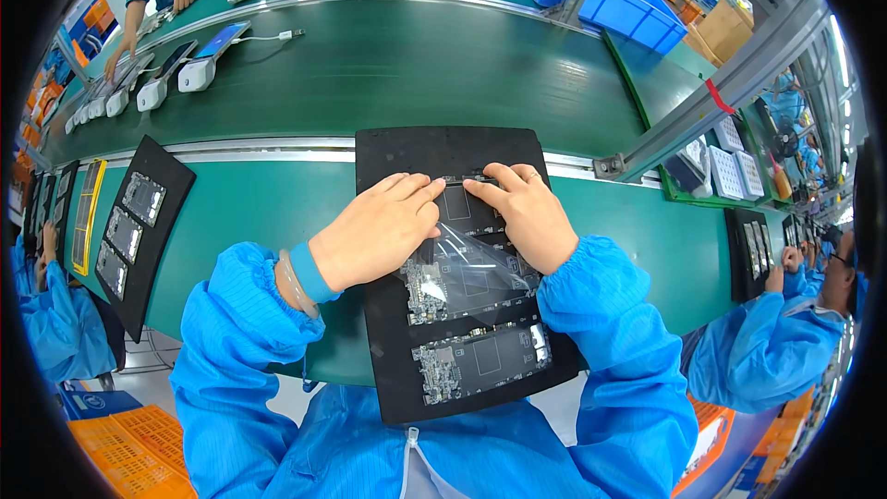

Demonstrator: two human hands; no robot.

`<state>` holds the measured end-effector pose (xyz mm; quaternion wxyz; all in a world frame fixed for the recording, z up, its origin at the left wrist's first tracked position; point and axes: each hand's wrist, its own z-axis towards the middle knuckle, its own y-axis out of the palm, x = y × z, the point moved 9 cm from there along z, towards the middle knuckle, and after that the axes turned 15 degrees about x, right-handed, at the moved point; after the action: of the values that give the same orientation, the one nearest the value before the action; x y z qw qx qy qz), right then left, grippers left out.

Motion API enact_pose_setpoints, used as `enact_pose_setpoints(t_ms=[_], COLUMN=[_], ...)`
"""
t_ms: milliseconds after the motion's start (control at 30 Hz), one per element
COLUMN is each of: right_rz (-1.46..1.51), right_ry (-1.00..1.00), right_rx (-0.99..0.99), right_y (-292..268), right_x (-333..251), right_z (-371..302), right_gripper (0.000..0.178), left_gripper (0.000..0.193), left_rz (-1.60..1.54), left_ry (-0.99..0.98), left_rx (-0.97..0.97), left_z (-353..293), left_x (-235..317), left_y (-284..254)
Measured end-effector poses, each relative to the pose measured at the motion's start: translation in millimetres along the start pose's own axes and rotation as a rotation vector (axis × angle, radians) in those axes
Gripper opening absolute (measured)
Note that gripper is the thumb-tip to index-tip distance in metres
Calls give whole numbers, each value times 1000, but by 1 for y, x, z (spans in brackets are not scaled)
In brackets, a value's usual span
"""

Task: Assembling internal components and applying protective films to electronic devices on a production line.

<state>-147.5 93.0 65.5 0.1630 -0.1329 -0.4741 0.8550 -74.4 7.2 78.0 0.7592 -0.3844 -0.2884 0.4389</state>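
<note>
A black foam board (388, 351) lies before me, tilted slightly, with three dark circuit boards in a column on it. A wrinkled clear film (467, 263) hangs from my fingers over the middle circuit board (430, 296). My left hand (374, 231), with a teal wrist strap, pinches the film near the left part of the top circuit board (457, 203). At that board's far edge, my right hand (528, 217) has its fingers bent down; its thumb is hidden, and it seems to hold the film too. Uncovered, the bottom circuit board (480, 365) lies nearest me.
Beyond the metal rail runs a green conveyor (416, 65) carrying white devices (197, 74) with cables. Another black board (148, 212) with circuit boards stands left. A metal post (702, 92) rises at right, near white trays (725, 171). Co-workers sit on both sides.
</note>
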Motion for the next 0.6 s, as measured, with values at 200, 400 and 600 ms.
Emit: enact_pose_setpoints(t_ms=[200, 400, 600], right_rz=[107, 432, 345], right_ry=[17, 261, 90], right_rx=[68, -74, 203], right_y=[-6, 3, -37], right_x=[13, 25, 15], right_z=[2, 15, 56], right_gripper=[39, 45, 14], left_gripper=[25, 26, 32], left_rz=[-22, -752, -1115], left_ry=[-42, -761, -1009], left_rx=[34, 302, 859], left_z=[-6, -57, -142], left_x=[-2, -59, -104], left_y=[-2, -38, -44])
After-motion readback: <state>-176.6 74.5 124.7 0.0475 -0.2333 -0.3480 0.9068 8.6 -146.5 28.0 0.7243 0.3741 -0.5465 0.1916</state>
